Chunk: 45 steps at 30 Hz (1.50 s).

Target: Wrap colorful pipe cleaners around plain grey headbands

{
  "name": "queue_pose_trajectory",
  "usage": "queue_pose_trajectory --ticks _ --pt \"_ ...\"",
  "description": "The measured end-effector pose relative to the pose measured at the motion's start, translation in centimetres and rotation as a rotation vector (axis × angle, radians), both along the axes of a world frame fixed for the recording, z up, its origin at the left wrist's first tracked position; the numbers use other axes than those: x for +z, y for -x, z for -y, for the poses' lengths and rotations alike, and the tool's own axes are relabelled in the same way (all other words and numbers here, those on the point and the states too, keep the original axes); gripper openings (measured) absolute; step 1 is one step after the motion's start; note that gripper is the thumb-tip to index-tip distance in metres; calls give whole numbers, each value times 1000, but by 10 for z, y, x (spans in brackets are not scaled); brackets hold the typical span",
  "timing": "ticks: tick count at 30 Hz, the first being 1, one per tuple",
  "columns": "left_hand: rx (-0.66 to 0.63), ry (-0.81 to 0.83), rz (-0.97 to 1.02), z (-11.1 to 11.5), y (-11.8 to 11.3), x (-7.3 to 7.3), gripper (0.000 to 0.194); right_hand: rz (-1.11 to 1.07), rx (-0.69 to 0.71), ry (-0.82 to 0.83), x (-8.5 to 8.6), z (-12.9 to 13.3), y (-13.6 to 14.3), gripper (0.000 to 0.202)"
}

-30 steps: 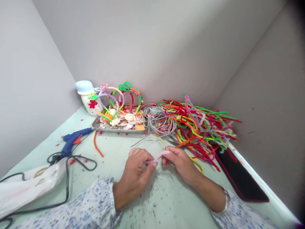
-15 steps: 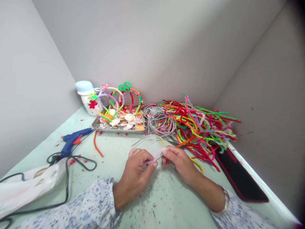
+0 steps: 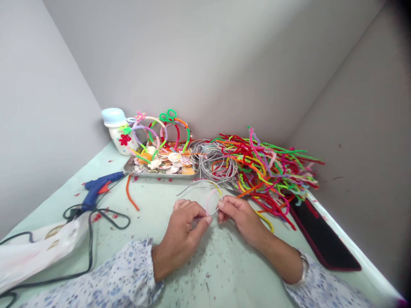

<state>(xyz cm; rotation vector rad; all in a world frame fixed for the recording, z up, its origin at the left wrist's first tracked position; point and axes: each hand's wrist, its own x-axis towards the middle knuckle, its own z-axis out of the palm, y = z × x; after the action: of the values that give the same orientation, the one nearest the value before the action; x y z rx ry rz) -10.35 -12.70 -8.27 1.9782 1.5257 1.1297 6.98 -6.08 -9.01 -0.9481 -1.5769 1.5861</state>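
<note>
I've got my left hand (image 3: 189, 229) pinching a pink pipe cleaner (image 3: 208, 202), tip curved up and away; grey wire (image 3: 215, 212) slants up to my pinching right hand (image 3: 239, 217).

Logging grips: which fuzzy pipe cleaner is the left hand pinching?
The pale pink fuzzy pipe cleaner curving up from the left hand. The orange one lies beside the blue glue gun; the multicoloured tangle sits right.

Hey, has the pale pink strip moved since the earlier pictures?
Yes, the upper end of the pale pink strip has swung leftward and farther back, away from the right hand, toward the metal tray, which stayed put.
</note>
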Motion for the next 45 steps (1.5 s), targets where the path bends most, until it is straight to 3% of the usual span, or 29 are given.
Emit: queue_pose_trajectory --ticks 18,45 --pt "12 103 71 -6 0 -2 20 29 -21 -15 2 1 2 31" --pt "38 248 19 -10 -2 -4 28 76 -29 -56 -2 2 4 29"
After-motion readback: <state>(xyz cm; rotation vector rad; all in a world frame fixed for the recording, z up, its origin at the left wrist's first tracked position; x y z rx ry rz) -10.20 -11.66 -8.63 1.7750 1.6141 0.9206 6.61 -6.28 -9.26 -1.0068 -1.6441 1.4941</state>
